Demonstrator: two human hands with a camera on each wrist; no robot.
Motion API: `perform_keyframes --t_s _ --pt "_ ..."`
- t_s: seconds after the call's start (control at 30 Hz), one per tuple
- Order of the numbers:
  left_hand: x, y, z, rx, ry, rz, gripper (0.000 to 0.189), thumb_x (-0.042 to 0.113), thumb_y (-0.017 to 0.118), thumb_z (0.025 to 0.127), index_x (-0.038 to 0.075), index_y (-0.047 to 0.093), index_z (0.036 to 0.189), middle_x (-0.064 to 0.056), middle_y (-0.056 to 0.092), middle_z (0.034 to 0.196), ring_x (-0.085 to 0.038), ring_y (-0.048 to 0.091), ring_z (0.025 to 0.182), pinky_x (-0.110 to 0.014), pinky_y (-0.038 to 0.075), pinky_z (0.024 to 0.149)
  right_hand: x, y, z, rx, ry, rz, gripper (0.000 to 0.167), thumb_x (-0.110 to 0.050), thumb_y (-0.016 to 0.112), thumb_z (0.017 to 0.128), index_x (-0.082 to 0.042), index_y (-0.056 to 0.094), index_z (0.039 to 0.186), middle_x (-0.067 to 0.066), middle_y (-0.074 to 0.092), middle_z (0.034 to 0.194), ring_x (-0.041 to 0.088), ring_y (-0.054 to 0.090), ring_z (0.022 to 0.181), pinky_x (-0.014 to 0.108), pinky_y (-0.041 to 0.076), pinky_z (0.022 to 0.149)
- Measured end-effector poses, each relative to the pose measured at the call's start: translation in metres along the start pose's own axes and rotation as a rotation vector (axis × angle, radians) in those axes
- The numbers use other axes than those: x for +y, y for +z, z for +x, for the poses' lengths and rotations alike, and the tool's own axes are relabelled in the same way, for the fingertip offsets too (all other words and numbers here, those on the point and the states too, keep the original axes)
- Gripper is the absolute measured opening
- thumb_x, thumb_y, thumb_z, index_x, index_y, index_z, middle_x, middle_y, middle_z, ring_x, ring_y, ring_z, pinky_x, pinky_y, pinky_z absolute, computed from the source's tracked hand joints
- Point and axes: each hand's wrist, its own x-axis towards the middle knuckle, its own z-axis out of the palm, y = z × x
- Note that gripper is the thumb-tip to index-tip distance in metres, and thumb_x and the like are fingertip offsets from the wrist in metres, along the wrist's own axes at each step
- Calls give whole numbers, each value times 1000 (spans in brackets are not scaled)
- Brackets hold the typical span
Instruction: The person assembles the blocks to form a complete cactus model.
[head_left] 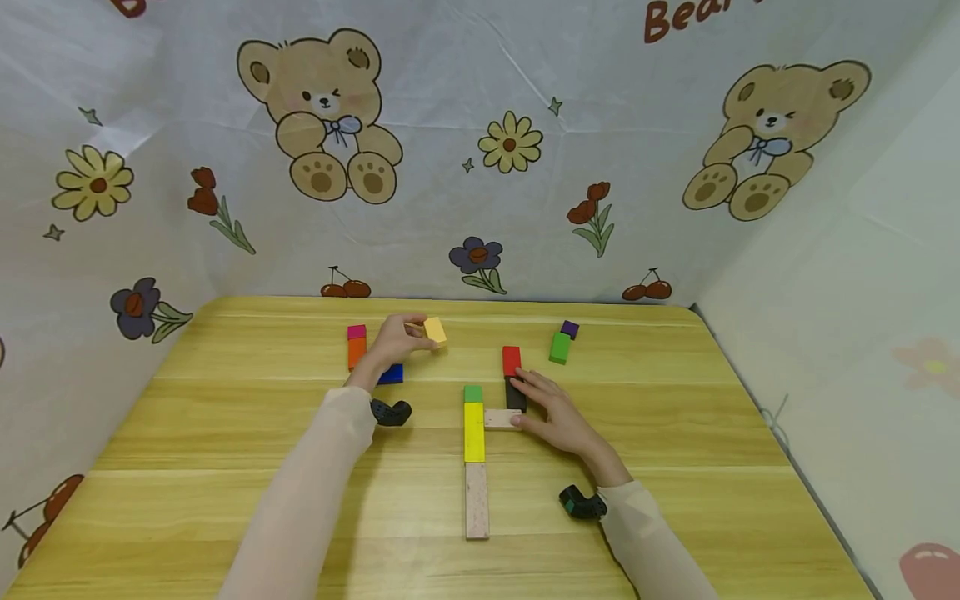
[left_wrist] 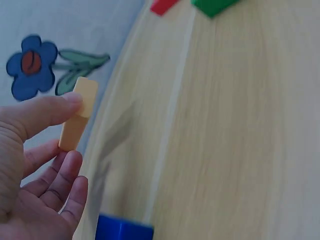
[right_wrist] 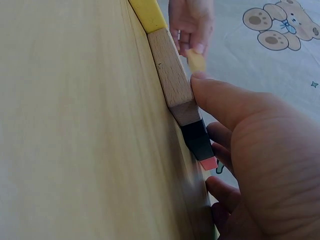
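From my head, I see my left hand (head_left: 393, 343) pinching a pale yellow-orange rectangular block (head_left: 435, 332) above the wood-grained tabletop (head_left: 675, 425), near a blue block (head_left: 392, 375). My right hand (head_left: 558, 418) lies relaxed with fingers extended, its thumb at the end of a bare wooden rectangular block (head_left: 500, 418), which abuts a bright yellow rectangular block (head_left: 474, 432); its fingers are beside a black block (head_left: 515, 395) and a red block (head_left: 512, 361).

From my left wrist, my thumb and fingertips grip opposite sides of the pale block.

From my right wrist, my thumb meets the bare wooden block's edge; the black block adjoins that block.
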Motion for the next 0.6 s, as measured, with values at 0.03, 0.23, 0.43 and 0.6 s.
perform_keyframes --t_s 0.03,0.23,0.43,0.6 --pt "2 4 -1 -5 8 -16 63 14 79 82 4 53 139 -19 59 124 -29 55 109 -31 49 83 0 0 0 0 1 1 63 -32 68 91 -11 47 147 7 34 159 36 23 149 63 21 116" --pt "11 26 -9 -39 77 -13 59 14 81 80 5 58 133 -15 61 116 -25 56 101 -27 48 75 -1 0 1 -2 -3 -7 63 -33 68 91 -11 47 146 7 34 158 36 24 148 63 21 116" --pt "11 43 -14 -74 113 4 58 11 82 78 4 60 131 -13 62 109 -22 58 94 -26 49 77 -1 0 1 -5 3 -2 63 -32 68 91 -11 46 147 7 34 159 36 23 148 63 21 115" --pt "11 52 -19 -103 115 2 58 10 82 78 3 59 130 -12 62 108 -21 57 94 -28 50 80 -1 0 1 -4 15 3 63 -32 68 91 -12 46 147 7 33 159 35 22 149 64 20 115"
